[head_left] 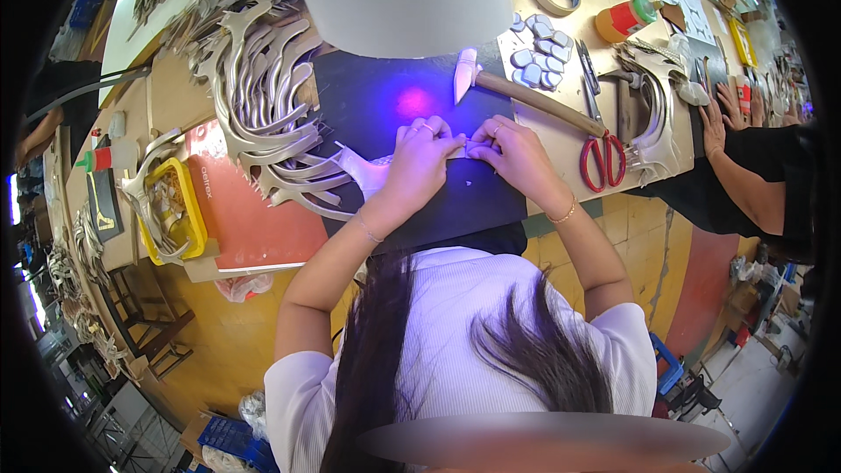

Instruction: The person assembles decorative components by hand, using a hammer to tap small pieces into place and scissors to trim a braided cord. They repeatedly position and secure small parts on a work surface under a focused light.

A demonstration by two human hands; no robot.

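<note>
Dark hair (368, 368) hangs over a white shirt (455, 333). Past it, a silvery strap (366, 173) is over the black mat (455, 206). The left hand (418, 162) and right hand (519, 158) look nearly closed, pinching its thin part. It seems light, bendy, maybe slippery; the edges look best to hold.

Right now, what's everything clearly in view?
held piece: one, silvery, between fingertips
straps: many, silvery, mostly left
mat: one, black, centre
cylinder: one, white, top
hammer: one, brown-handled, right
flat pieces: several, blue-grey, upper right
tape roll: one, tan, upper right
bottles: two, green-capped, left and right
scissors: one, red-handled, right
tray: one, yellow, left
sheet: one, red, left
co-workers: two, dark-clothed, both edges
shirt: one, white, bottom
left hand: one, ungloved, centre
right hand: one, ungloved, centre
</note>
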